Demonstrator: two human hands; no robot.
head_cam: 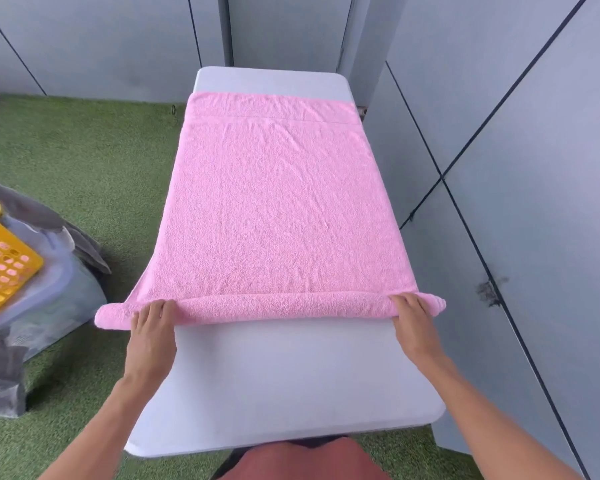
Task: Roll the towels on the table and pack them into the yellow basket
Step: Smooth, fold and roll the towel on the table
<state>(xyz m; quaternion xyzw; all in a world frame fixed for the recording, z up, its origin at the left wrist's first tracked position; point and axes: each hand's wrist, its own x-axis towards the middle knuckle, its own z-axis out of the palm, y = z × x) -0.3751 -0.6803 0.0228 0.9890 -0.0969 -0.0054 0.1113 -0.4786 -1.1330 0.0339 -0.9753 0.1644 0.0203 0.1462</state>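
Two hands being pressed on roll at near edge of pink towel (pixel 278 202), spread on tabletop (pixel 274 375): left hand (pixel 151 327), right hand (pixel 413 318), fingers curled over roll. Risks: uneven pushing skewing roll; overhanging ends loosening. Yellow basket (pixel 0 265) being kept on floor, left.

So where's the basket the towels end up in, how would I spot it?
Start at the white table with the pink towel spread on it, then look down to the green turf on its left. There, on a heap of grey bags, sits the yellow basket: the only bright yellow thing, its sides full of holes.
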